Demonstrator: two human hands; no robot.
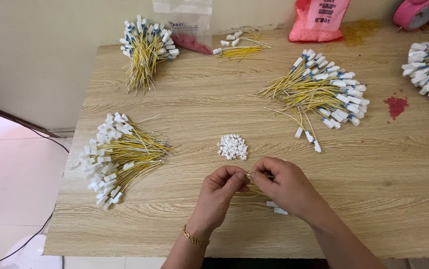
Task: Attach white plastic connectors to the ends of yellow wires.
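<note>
You are in the middle of fitting one piece: your left hand (219, 192) and right hand (281, 184) meet fingertip to fingertip over the near middle of the pale wood-grain counter (373, 199), and each grip is pinched shut on the same thin yellow wire with a white plastic end piece (261, 175), held just above the surface; whether a small cap is already between your left fingers is too small to tell. A few more of these wires lie under your right palm, their white ends (278, 208) showing near your wrist. Just beyond your hands sits the little heap of tiny white plastic caps (233, 147), within easy reach. To the left lies a fanned bundle of yellow wires with white ends (117, 159), to the far left a tied upright bundle (146, 47), and to the right a larger fan with blue-marked white ends (324, 92). As I judge it, the next move calls for steadying the bare wire tip with your right grip while your left lines the small part up squarely, since the wire is fine and bends easily
</note>
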